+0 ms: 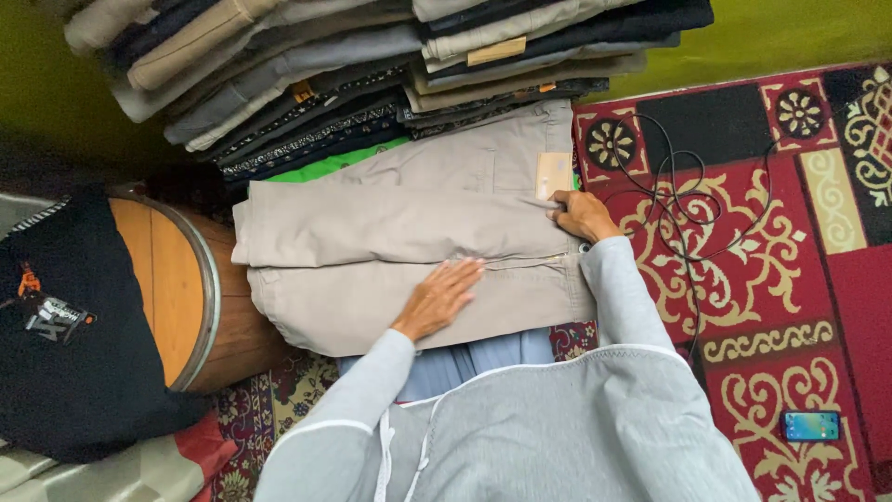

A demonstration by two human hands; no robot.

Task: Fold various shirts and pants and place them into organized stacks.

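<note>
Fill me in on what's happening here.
A person is flattening folded beige trousers on the floor. The left hand lies flat on the lower leg; the right hand presses the waistband near the zip. Stacks of folded clothes lie beyond, with a black cable and a phone on the red carpet.

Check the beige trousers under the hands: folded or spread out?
Folded. The beige trousers lie doubled lengthwise, legs stacked, left hand flat on them, right hand at the waistband.
</note>
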